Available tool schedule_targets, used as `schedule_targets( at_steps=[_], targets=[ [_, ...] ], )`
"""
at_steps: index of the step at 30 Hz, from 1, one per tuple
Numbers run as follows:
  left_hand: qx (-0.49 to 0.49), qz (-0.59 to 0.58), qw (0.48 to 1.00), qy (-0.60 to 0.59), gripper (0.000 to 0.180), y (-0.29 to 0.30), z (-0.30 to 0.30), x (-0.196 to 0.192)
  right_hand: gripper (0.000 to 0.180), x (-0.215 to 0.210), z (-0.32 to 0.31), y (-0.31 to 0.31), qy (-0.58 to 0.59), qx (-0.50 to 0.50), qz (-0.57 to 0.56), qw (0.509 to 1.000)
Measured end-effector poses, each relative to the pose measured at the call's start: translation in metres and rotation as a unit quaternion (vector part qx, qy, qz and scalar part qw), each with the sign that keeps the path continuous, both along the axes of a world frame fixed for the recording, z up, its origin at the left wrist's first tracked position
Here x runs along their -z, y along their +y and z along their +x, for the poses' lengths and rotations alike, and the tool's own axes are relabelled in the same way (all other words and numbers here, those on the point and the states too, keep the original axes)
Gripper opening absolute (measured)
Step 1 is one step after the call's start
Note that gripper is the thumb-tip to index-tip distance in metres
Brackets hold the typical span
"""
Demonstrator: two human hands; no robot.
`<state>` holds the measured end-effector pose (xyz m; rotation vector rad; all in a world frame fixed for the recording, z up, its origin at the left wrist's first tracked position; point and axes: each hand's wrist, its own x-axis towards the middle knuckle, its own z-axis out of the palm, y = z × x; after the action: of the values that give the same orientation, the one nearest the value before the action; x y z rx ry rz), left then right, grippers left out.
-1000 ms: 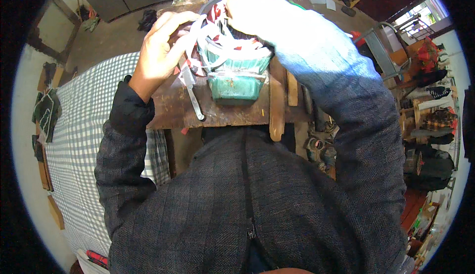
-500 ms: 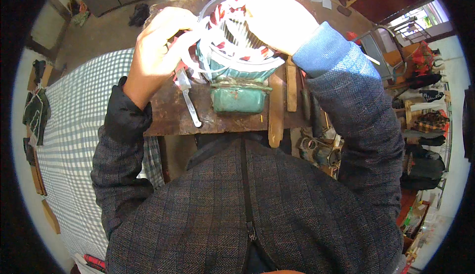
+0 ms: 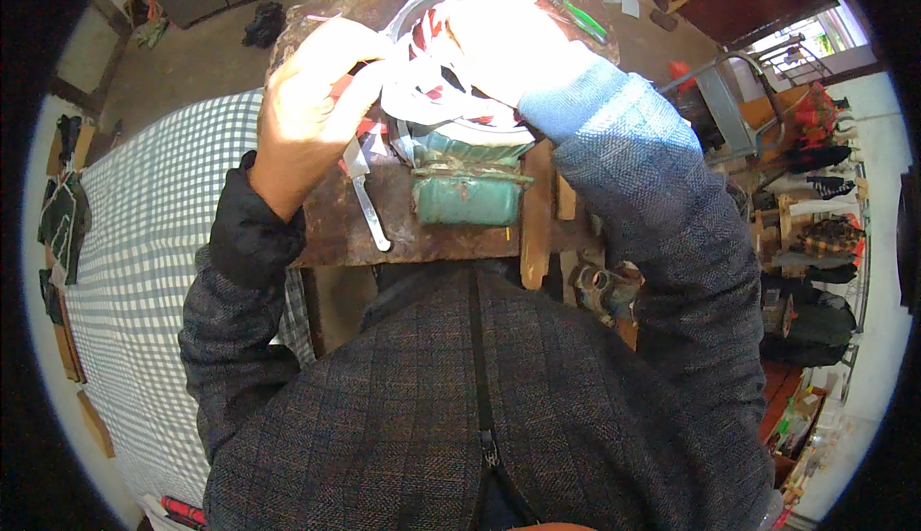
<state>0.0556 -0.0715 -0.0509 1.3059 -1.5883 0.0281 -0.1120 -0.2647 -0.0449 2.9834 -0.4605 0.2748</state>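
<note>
A green ribbed motor housing [image 3: 467, 197] lies on the wooden bench with its round opening up. Inside the opening, red-and-white wrapped winding ends [image 3: 424, 32] show around the rim. White tape [image 3: 408, 104] runs in loose loops over the opening's left side. My left hand [image 3: 312, 99] is closed at the rim's left, thumb and fingers pinching the tape. Over the right part of the opening is my right hand [image 3: 504, 47], bent down toward the windings; strong sunlight bleaches its fingers. A white-handled knife [image 3: 370, 214] lies left of the housing.
Wooden bars [image 3: 537, 214] lie right of the housing, one past the bench's front edge. A green pen-like thing [image 3: 585, 21] is at the back right. A checked cloth [image 3: 163, 272] covers a surface at left. A metal-framed chair [image 3: 724, 99] stands at right.
My right hand has moved left and inward over the opening, hiding the slots seen before. The tape's big loop at left has shrunk. My left hand stays nearly in place.
</note>
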Motion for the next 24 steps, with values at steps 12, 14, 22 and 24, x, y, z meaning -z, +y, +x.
schedule_targets(
  at_steps=[12, 14, 22, 24],
  targets=[
    [-0.114, -0.083, 0.988, -0.056, 0.02, 0.0, -0.01, 0.009, 0.023, -0.122, -0.008, -0.02, 0.048, -0.185, -0.225, 0.955],
    [-0.106, -0.065, 0.992, -0.03, 0.021, 0.003, -0.014, 0.01, 0.012, -0.121, 0.01, -0.02, -0.018, -0.211, -0.126, 0.969],
    [-0.121, -0.002, 0.993, -0.006, 0.015, 0.013, -0.026, 0.017, 0.019, -0.073, 0.035, -0.046, -0.039, -0.298, 0.022, 0.953],
    [-0.124, -0.062, 0.99, -0.002, 0.014, 0.01, -0.026, 0.019, 0.02, -0.071, 0.037, -0.052, -0.037, -0.323, 0.034, 0.945]
  ],
)
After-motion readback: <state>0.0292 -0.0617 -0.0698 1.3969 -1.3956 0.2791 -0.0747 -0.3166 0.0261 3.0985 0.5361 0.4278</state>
